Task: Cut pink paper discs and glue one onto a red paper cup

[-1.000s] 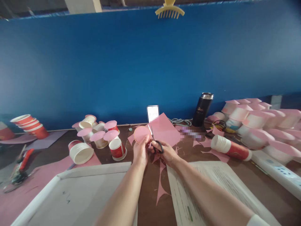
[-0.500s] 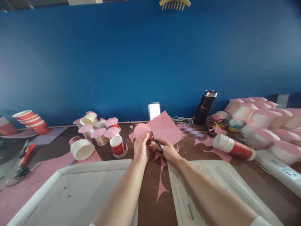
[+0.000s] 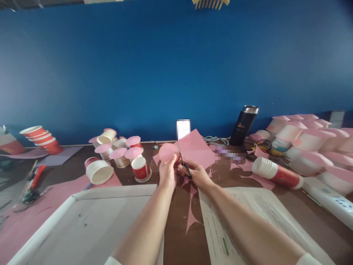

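Observation:
My left hand (image 3: 167, 175) is closed on a pink paper disc (image 3: 167, 152) with a thin orange-yellow edge, thumb flat on its face. Whether a cup sits behind the disc I cannot tell. In my right hand (image 3: 199, 176) is a pair of scissors (image 3: 188, 170) with dark handles. Their blades point up and away, close beside the disc's right edge. Behind both hands lies a larger pink paper sheet (image 3: 197, 149). Pink paper scraps (image 3: 191, 213) are scattered below my hands.
Left of my hands stand paper cups topped with pink discs (image 3: 119, 154) and a red cup (image 3: 141, 169). A black bottle (image 3: 244, 127), stacked cups (image 3: 277, 173), a power strip (image 3: 331, 200) and many pink-topped cups (image 3: 311, 143) are on the right. A white box lid (image 3: 110, 224) lies front left.
The whole view has shifted slightly, so things appear a little further right. Both hands keep their holds on the disc and the scissors, whose blades look slightly more upright beside the disc.

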`<state>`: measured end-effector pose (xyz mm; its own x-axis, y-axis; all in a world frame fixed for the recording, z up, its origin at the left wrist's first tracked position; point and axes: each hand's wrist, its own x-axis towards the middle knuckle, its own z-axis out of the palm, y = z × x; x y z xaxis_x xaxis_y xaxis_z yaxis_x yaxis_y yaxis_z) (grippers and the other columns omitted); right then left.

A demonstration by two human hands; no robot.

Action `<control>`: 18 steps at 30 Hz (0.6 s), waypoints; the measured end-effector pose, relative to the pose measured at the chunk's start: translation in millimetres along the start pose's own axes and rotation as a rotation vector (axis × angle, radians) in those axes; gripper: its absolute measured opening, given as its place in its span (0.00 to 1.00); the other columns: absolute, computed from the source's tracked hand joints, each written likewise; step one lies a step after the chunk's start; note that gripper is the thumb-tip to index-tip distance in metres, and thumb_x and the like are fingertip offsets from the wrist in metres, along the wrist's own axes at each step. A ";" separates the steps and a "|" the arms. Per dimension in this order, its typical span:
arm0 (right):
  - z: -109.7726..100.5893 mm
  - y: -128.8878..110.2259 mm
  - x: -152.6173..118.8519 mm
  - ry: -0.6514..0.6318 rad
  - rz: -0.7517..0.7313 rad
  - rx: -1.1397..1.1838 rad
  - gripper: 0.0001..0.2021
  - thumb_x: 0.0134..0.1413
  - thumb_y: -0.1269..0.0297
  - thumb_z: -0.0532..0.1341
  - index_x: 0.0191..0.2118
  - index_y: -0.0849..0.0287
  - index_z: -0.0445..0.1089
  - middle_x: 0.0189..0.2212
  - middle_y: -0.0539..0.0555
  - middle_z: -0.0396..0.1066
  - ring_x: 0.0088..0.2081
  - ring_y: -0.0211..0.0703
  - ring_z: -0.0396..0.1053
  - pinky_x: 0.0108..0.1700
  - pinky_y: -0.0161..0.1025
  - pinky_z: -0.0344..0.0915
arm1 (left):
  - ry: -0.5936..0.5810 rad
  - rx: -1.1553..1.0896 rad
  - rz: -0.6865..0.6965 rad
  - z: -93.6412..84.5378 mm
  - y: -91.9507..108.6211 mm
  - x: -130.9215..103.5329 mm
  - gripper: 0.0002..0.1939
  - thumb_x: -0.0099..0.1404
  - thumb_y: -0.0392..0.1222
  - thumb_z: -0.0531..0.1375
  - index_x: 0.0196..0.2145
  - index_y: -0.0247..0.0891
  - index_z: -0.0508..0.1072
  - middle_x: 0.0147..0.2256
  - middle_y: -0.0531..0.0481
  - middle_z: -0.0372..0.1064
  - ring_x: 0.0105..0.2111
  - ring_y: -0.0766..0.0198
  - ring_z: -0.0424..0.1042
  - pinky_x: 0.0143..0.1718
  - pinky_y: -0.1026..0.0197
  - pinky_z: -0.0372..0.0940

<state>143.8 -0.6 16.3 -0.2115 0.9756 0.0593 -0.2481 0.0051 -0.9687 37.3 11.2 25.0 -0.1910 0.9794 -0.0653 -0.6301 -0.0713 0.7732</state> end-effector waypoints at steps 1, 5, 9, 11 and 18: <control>0.5 0.0 0.1 0.004 -0.001 0.005 0.21 0.37 0.55 0.71 0.40 0.58 0.76 0.21 0.47 0.67 0.25 0.33 0.60 0.28 0.34 0.55 | 0.006 0.000 0.000 0.2 0.1 -0.2 0.16 0.49 0.46 0.68 0.31 0.30 0.74 0.25 0.46 0.72 0.18 0.65 0.68 0.15 0.64 0.62; 2.3 -0.6 0.3 0.011 -0.006 -0.005 0.22 0.36 0.54 0.71 0.40 0.59 0.76 0.19 0.47 0.66 0.24 0.33 0.59 0.27 0.34 0.55 | 0.007 -0.003 -0.023 0.6 -0.2 -0.1 0.17 0.49 0.47 0.68 0.31 0.30 0.74 0.25 0.46 0.72 0.16 0.66 0.67 0.14 0.64 0.60; 3.1 -0.9 0.6 0.017 -0.006 -0.016 0.23 0.35 0.53 0.71 0.39 0.59 0.76 0.19 0.47 0.66 0.23 0.34 0.59 0.26 0.34 0.55 | 0.006 -0.016 -0.033 1.0 -0.8 0.4 0.18 0.48 0.47 0.68 0.32 0.29 0.74 0.26 0.45 0.73 0.18 0.64 0.69 0.14 0.64 0.61; 3.1 -0.3 1.0 0.026 -0.004 -0.015 0.23 0.35 0.53 0.71 0.40 0.59 0.76 0.20 0.47 0.66 0.23 0.34 0.59 0.26 0.34 0.55 | 0.006 -0.017 -0.031 1.3 -0.7 0.3 0.18 0.48 0.47 0.68 0.31 0.29 0.74 0.26 0.46 0.73 0.18 0.64 0.69 0.15 0.64 0.61; 1.8 3.8 3.1 0.019 0.008 0.003 0.21 0.35 0.56 0.72 0.39 0.58 0.77 0.23 0.47 0.68 0.24 0.33 0.60 0.28 0.34 0.55 | -0.012 0.003 -0.039 0.6 0.2 0.3 0.18 0.49 0.48 0.67 0.31 0.30 0.74 0.25 0.46 0.72 0.15 0.66 0.66 0.12 0.64 0.59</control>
<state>140.5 2.0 13.2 -0.1954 0.9796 0.0467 -0.2490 -0.0034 -0.9685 37.5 11.7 25.6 -0.1577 0.9836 -0.0880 -0.6346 -0.0327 0.7721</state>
